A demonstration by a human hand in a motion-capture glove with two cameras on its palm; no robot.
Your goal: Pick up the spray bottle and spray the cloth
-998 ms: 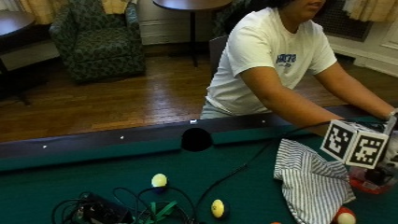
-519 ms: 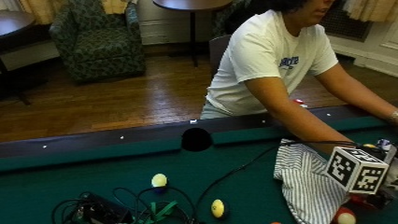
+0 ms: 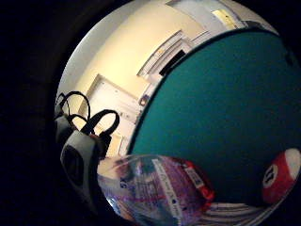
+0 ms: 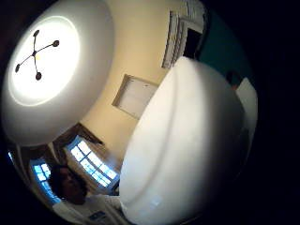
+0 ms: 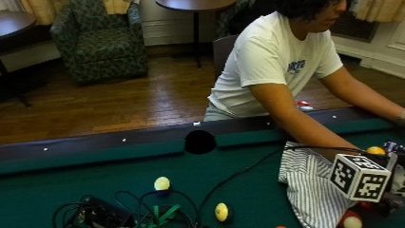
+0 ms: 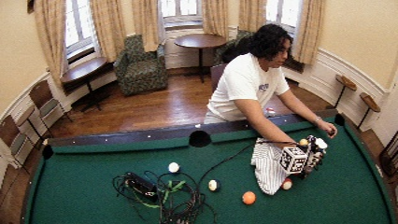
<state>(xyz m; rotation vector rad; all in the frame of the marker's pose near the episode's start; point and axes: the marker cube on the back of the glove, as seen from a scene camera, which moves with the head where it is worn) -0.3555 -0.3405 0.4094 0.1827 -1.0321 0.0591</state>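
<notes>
A white cloth with dark stripes (image 5: 307, 185) lies crumpled on the green felt near the person's side of the pool table, and a strip of it shows under the palm (image 3: 235, 219). My gloved right hand (image 6: 311, 156) is at the cloth's right edge, low over the felt. It holds the spray bottle (image 3: 155, 193), a clear bottle with a purple and red label, beside the strapped fingers (image 3: 77, 160). The bottle's white top (image 6: 320, 143) sticks up above the hand. A white rounded surface (image 4: 187, 150) fills much of the thumb side palm view.
A red-striped ball (image 3: 280, 174) lies by the cloth, and a red and white ball (image 5: 350, 221) is at its near corner. Two yellow balls (image 5: 162, 183) (image 5: 221, 212), an orange ball (image 6: 249, 198) and tangled cables (image 5: 101, 216) lie to the left. A side pocket (image 5: 200, 141) sits in the rail. The bare left hand (image 6: 326, 130) rests beyond.
My right hand has come down with the bottle, from above the cloth's right edge to low beside it. The person has leaned further over the table.
</notes>
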